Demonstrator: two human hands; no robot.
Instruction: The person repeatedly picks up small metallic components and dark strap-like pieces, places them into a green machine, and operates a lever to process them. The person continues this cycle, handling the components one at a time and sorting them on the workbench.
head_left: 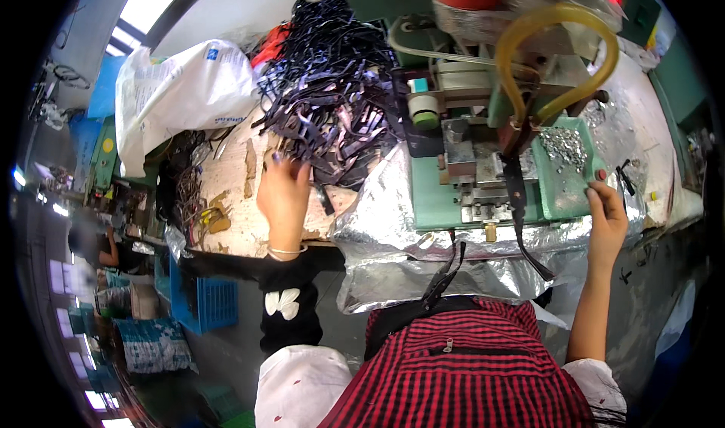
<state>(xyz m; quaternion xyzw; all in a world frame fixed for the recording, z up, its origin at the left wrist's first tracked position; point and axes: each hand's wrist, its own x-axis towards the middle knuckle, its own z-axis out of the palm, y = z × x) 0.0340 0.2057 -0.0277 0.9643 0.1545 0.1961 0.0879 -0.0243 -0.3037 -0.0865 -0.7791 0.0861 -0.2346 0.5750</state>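
Glossy black straps (332,88), thin, flat and tangled, are heaped on a pale, scuffed tabletop (236,220); crinkled silver foil (377,209) spreads beside them, under a blocky metal machine (476,163) topped by a looped, yellowish hose (555,16); a smooth green tray (566,207) holds small shiny metal pieces (563,147). The person's left hand (285,197) is partly open, fingers loosely bent at the heap's near edge; whether it grips a strap cannot be told; the right hand (608,205) is half closed, fingertips drawn near the thumb, and any small piece between them is too small to tell. The straps lie just beyond the left hand; the tray is just left of the right hand, its metal pieces farther from the person.
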